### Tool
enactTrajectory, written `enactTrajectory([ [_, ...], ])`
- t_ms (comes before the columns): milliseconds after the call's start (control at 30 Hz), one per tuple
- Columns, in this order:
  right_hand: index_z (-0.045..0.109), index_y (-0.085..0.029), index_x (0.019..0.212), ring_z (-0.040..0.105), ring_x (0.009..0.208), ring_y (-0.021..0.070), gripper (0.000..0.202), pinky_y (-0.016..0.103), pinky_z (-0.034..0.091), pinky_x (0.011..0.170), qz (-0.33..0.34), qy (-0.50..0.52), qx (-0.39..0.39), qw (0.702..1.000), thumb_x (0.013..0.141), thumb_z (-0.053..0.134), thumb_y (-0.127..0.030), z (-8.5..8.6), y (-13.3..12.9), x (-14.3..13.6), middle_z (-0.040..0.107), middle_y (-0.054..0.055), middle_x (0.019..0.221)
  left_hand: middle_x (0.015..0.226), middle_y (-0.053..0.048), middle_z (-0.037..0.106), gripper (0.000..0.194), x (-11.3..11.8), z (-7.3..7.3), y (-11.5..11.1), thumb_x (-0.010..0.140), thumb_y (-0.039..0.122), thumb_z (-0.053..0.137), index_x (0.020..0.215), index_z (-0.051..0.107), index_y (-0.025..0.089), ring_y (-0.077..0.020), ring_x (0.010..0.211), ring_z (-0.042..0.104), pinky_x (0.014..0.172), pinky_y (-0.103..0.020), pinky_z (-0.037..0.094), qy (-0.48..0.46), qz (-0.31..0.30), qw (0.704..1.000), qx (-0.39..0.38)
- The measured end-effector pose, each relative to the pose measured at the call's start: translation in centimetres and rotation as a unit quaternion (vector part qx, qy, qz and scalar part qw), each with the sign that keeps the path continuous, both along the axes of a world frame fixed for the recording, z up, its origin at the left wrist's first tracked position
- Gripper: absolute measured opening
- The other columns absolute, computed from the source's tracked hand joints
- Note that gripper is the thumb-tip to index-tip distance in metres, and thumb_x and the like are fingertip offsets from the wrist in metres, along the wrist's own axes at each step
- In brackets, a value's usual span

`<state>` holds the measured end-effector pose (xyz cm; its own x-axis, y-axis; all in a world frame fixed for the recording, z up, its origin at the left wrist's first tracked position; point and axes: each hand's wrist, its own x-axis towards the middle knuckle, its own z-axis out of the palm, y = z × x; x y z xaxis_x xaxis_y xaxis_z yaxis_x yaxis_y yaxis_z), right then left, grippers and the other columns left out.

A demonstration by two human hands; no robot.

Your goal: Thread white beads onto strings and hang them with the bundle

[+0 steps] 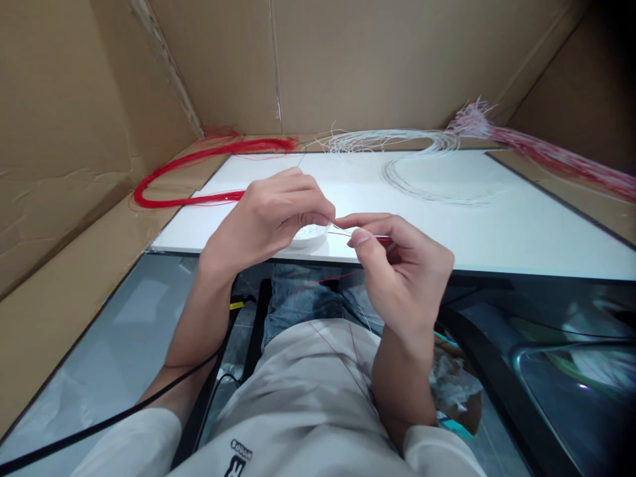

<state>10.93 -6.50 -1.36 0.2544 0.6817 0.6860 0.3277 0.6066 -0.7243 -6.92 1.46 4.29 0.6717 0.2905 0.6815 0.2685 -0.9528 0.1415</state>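
My left hand [283,205] is pinched over the front of the white board, its thumb and forefinger closed on the end of a thin white wire [342,229]. Close by, my right hand [405,265] grips that white wire together with a thin red wire [383,238] between thumb and fingers. The fingertips of both hands nearly meet. Below the right hand, a loose red strand [328,344] loops down over the lap. Just behind the left fingertips sits a small round white dish [309,238], partly covered by the hand; its contents are unclear.
A bundle of red wires [142,191] curves over the left side of the white board [348,175]. White wires [397,139] lie coiled at the back. Mixed red and white wires [546,149] lie back right. Cardboard walls [397,59] enclose the work surface.
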Motion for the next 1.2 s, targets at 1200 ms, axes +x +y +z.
enactTrajectory([
  [1200, 0.071, -0.024, 0.086, 0.073, 0.077, 0.0141, 0.014, 0.027, 0.046, 0.054, -0.063, 0.009, 0.104, 0.993, 0.097, 0.067, -0.017, -0.68, 0.52, -0.92, 0.083, 0.000, 0.093, 0.089, -0.002, 0.074, 0.015, 0.50, -0.32, -0.03, 0.106, 0.021, 0.057, 0.094, 0.067, 0.021, -0.0165, 0.085, 0.069, 0.077, -0.033, 0.055, -0.011, -0.014, 1.000, 0.007],
])
